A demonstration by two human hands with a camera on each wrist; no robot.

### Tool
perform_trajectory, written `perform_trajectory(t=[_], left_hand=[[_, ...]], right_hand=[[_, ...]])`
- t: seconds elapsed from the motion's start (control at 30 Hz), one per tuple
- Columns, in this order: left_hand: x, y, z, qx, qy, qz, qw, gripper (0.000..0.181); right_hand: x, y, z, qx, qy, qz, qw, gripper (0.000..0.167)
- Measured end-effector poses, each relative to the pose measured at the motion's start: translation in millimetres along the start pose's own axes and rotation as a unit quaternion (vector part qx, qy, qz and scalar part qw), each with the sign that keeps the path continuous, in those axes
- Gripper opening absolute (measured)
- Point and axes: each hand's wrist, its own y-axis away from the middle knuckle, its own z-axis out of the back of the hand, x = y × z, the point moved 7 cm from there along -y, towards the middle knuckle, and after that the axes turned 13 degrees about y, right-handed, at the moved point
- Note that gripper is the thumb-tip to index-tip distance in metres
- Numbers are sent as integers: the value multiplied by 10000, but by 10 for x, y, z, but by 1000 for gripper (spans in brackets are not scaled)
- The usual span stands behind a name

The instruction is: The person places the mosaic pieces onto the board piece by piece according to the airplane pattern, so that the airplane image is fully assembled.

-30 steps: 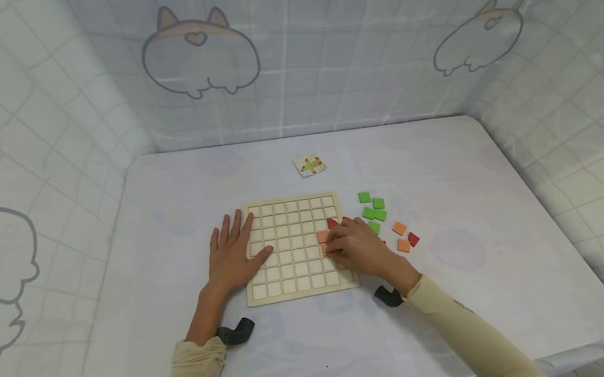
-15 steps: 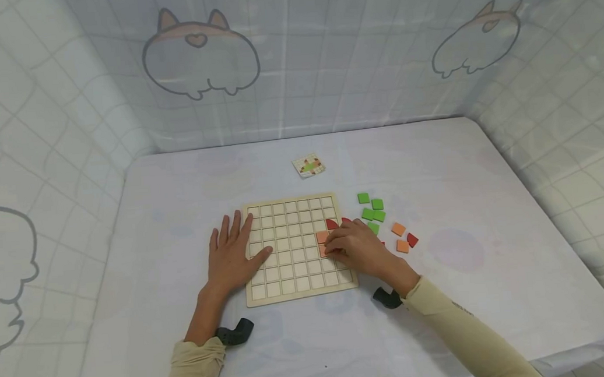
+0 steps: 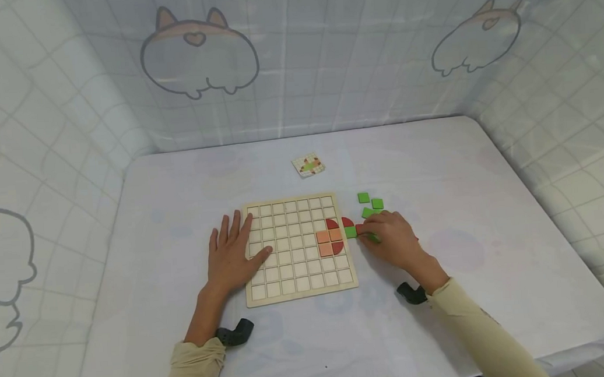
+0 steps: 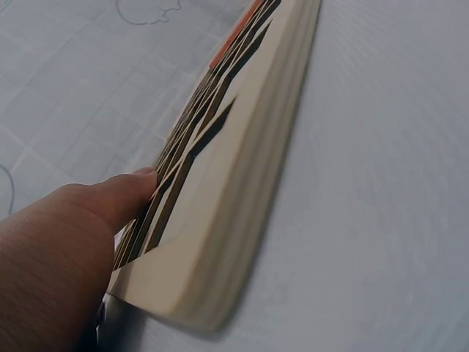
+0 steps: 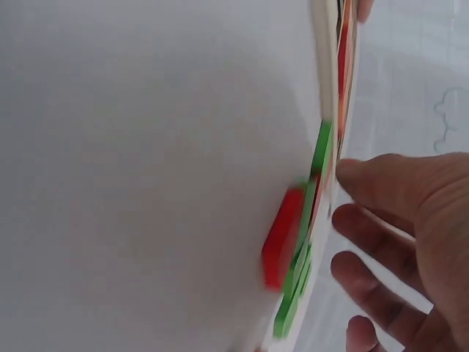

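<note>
Head view: red piece point(image 3: 360, 228) at right fingers point(image 3: 381, 228), grip unclear; left fingers point(image 3: 235, 228) wide.

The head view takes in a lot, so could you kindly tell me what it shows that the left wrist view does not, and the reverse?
Only the head view shows the right hand, the small picture card and the green squares.

Only the left wrist view gives a close side-on look at the board's thick side edge.

Both show the left hand, the gridded board and the pale table surface.
</note>
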Motion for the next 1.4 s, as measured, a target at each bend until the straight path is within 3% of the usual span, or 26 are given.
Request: perform_trajectory(t=[0.2,0.63,0.77,0.93,1.07,1.23,1.4], left_hand=[[16,-4,-11,21,-43,-18,10000,94],[4,11,-17,59,-12,53,10000,94],[-4,12,-8,36,-8,46,10000,94],[-17,11,10,31,2,45,10000,93],[-9,6,9,47,20,73,10000,94],[-3,2,9,61,36,100,9999,94],[-16,5,22,44,28,95,9999,93]], right_hand=[[-176,82,29,384,472,-533,9967,14],[-300,39,-19,985,630,-833,9896,12],[-313,-36,-17,1103,756,-509,9897,14],[-212,-229,67,847,720,139,9937,16],[26,-398,75,522,409,717,9952,14],[410,-585,-16,119,169,1448,9892,13],[707,-701,-166,149,127,1943,9808,10]])
